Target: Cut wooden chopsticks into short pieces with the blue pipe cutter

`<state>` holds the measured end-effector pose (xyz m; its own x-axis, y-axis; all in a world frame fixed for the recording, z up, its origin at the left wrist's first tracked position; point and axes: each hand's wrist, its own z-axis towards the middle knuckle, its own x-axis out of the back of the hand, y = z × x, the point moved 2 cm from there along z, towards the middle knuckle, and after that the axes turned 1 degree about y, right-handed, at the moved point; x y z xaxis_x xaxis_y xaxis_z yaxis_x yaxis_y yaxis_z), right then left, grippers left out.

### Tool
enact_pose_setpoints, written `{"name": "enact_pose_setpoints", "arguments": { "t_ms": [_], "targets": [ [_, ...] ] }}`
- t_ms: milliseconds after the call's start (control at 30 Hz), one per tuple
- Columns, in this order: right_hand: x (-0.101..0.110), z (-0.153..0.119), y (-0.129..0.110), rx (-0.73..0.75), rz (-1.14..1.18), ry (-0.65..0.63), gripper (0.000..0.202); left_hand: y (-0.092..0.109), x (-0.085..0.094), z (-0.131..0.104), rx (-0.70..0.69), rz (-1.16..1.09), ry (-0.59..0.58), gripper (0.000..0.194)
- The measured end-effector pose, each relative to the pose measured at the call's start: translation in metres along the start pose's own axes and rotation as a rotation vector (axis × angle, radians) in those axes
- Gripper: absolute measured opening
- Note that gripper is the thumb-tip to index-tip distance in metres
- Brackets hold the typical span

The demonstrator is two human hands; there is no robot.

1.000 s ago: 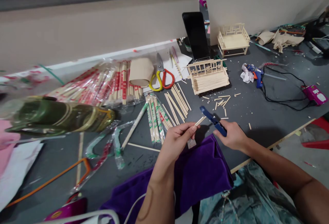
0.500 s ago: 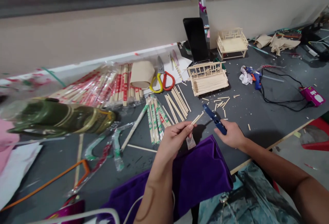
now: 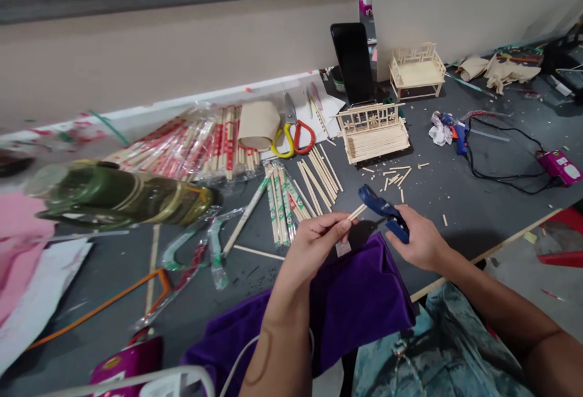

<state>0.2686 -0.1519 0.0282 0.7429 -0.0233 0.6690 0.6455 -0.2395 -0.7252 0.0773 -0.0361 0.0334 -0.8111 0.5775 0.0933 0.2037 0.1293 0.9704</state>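
Between the thumb and fingers of my left hand (image 3: 319, 236) are thin wooden sticks (image 3: 357, 211), their ends pointing up and right. My right hand (image 3: 421, 239) is wrapped around a blue plier-like hand tool (image 3: 385, 210), its handles spread apart. The tool's head lies close to the stick ends; whether they touch I cannot tell. Beyond the hands sits a miniature wooden bench (image 3: 377, 139) with a lattice back. Loose sticks (image 3: 324, 172) lie left of it, and short cut pieces (image 3: 398, 176) are scattered in front of it.
Scissors (image 3: 298, 136), wrapped chopsticks (image 3: 279, 209) and a green bottle (image 3: 132, 193) lie to the left. A phone (image 3: 353, 63) stands near a second miniature bench (image 3: 418, 72). At right are a blue glue gun (image 3: 460, 137) and its cable. Purple cloth (image 3: 359, 306) covers the near edge.
The blue tool's handles have spread apart, and its head has come nearer the stick ends. My left hand keeps its pinch on the sticks. The whole view has shifted slightly.
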Motion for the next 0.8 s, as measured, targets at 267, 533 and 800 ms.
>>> {"name": "enact_pose_setpoints", "arguments": {
  "t_ms": [267, 533, 800],
  "targets": [
    [-0.0018, -0.0021, -0.0050, 0.006, -0.036, 0.026, 0.030, 0.0015, 0.0041, -0.0027, -0.057, 0.024, 0.001, 0.030],
    [-0.0040, -0.0026, -0.0040, 0.013, -0.020, 0.047, 0.040, -0.0023, 0.0038, -0.0030, -0.023, 0.015, -0.002, 0.029],
    [-0.0077, -0.0044, -0.0017, 0.056, 0.013, 0.072, 0.042, 0.0010, 0.0038, -0.0044, 0.010, 0.027, -0.008, 0.027]
  ]
}}
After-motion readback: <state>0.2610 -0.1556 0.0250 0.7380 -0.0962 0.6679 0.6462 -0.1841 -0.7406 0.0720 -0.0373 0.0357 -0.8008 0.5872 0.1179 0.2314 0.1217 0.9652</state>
